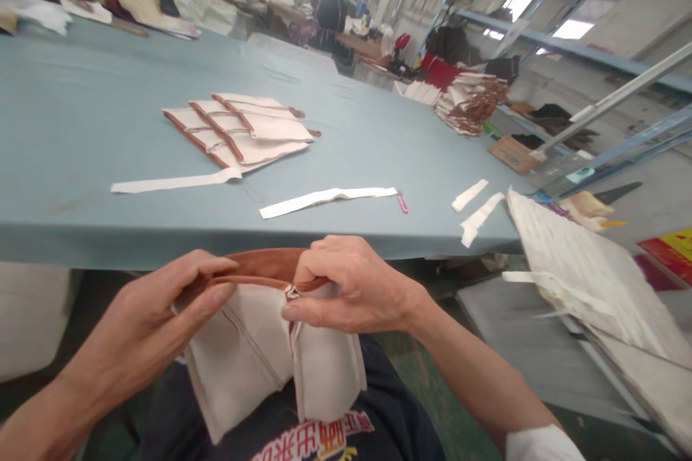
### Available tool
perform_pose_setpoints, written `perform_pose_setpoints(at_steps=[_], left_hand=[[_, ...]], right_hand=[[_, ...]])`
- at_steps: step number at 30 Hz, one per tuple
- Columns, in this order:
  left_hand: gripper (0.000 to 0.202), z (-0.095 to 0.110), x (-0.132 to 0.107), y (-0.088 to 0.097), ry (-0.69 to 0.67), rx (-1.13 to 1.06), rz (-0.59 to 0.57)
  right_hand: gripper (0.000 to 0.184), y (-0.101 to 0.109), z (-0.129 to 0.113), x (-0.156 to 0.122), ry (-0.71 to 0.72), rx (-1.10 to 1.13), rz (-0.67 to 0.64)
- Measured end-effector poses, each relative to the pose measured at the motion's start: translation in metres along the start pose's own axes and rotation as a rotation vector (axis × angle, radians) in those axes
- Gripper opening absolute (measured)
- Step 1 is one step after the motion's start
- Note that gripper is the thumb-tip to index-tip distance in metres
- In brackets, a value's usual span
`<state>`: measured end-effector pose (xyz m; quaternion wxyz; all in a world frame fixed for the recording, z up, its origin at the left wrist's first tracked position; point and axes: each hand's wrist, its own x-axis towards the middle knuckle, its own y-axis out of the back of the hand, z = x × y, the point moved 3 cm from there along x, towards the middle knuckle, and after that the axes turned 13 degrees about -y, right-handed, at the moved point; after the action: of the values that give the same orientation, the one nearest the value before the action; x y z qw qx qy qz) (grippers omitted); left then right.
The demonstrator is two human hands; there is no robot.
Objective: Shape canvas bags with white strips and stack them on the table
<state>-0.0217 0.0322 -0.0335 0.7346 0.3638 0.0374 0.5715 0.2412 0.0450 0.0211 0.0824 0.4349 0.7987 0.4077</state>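
Over my lap hangs a cream fabric pouch (249, 331) with brown trim along its top edge and brown lining showing inside. My left hand (167, 302) grips the rim at the left, thumb on the outer face and fingers inside. At the right part of the rim, my right hand (346, 288) pinches the edge between thumb and bent forefinger, where a small fold of cloth sticks out beside a vertical seam. The pouch mouth is partly spread between both hands. Several similar cream pieces with brown edging (243, 126) lie overlapped on the table in front.
The blue-green covered table (367, 151) stretches ahead of me. White strips (324, 200) and a small pink tool (403, 202) lie near its front edge. A bundle of cream and brown pieces (470, 101) sits at far right. A whitish board (595, 281) leans at my right.
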Motion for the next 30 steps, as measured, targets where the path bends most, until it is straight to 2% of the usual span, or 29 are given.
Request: perform_pose_setpoints(at_steps=[2,5,8,11,16,20,27,30], left_hand=[[0.028,0.007,0.006,-0.004,-0.08,-0.015,-0.043],[0.018,0.026,0.018,-0.011,-0.299,-0.039,-0.092],[0.013,0.045,0.028,-0.016,-0.432,-0.076,-0.069],[0.015,0.054,0.033,-0.019,-0.445,-0.093,-0.083],[0.02,0.057,0.035,-0.024,-0.414,-0.035,-0.09],[0.018,0.059,0.035,-0.025,-0.389,0.056,-0.055],[0.029,0.065,0.028,-0.021,-0.606,0.212,-0.116],[0.029,0.067,0.029,-0.02,-0.597,0.214,-0.094]], right_hand=[[0.031,0.001,-0.005,0.001,0.021,-0.014,-0.024],[0.028,0.002,-0.009,0.001,0.026,-0.039,-0.045],[0.026,0.004,-0.011,0.0,0.012,-0.044,-0.047],[0.022,0.006,-0.014,-0.003,0.018,-0.075,-0.039],[0.017,0.007,-0.014,-0.007,0.002,-0.218,-0.049],[0.013,0.003,-0.005,-0.008,-0.032,-0.126,-0.043],[0.01,-0.006,0.001,-0.006,-0.051,-0.003,0.019],[0.011,-0.007,0.002,-0.004,-0.057,0.053,0.043]])
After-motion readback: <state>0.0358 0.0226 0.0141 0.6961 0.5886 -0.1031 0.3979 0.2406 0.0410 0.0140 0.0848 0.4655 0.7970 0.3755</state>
